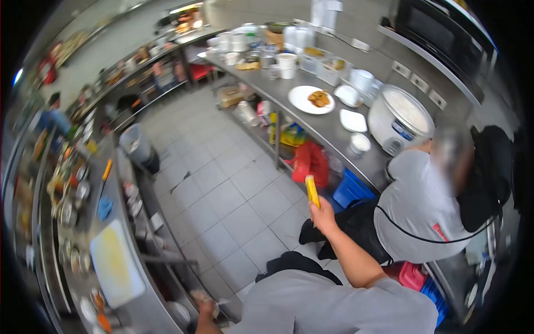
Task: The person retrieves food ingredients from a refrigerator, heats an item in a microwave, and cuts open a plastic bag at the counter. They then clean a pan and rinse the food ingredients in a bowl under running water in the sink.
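Held out in front of me, my right hand [322, 216] is closed around a long, narrow yellow object [312, 191]. It points up and away from me, and its exact kind is unclear. Low at the bottom of the view, my left hand [204, 305] is beside the lower shelf of the left counter; its fingers are blurred. On that counter lie a white cutting board [118, 261] with yellow stains, a blue cloth [104, 207] and an orange-handled tool [107, 170]. Across the aisle, a white plate [300, 100] of food stands on the steel counter [256, 83].
A person in a grey shirt [414, 206] stands close on my right, by a large rice cooker [401, 119]. Beneath the steel counter are a red bag [311, 161] and a blue bin [351, 188]. A grey bin [136, 142] stands on the tiled floor [222, 195].
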{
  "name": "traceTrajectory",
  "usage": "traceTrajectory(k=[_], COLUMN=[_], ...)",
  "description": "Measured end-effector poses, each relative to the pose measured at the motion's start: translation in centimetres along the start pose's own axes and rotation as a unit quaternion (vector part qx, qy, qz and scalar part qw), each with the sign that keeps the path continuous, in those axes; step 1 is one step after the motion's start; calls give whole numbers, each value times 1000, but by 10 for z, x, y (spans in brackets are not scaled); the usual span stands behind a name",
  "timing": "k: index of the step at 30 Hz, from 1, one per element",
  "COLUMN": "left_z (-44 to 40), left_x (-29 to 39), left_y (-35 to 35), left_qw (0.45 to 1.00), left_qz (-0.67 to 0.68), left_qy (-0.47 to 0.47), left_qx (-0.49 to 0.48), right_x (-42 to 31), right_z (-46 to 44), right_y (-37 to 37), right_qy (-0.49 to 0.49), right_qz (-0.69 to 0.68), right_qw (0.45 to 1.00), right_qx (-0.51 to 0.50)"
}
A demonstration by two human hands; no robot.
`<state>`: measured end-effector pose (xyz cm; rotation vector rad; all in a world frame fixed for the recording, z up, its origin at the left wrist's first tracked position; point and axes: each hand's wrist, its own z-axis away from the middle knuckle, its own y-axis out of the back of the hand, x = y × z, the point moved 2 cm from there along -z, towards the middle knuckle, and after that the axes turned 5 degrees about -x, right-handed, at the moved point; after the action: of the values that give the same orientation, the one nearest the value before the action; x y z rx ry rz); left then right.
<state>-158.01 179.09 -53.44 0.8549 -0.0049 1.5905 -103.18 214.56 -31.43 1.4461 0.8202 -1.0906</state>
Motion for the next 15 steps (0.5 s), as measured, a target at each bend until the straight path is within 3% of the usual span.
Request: traceTrajectory(k=[1,7,10,14,15], left_z=[-27,-164,-117,-220,-217], left_x=[36,181,265,259,287], left_y=[3,-30,-71,-122,-138], left_qw=[997,991,998,958,934], left_qz=[73,109,-29,-264,-322], left_qy=[8,-75,-50,-74,-95], left_qx=[14,-3,-15,-84,-122], right_x=[-20,-75,-75,-90,-99], right_z=[-17,-114,-152,-208,-220], right_y=[11,64,75,89,99], right_qy=[-35,-52,-51,1,23], right_qz=[-72,-312,-320,-245,-220], right_qw=[997,945,941,953,957], right_qx=[14,89,104,181,190])
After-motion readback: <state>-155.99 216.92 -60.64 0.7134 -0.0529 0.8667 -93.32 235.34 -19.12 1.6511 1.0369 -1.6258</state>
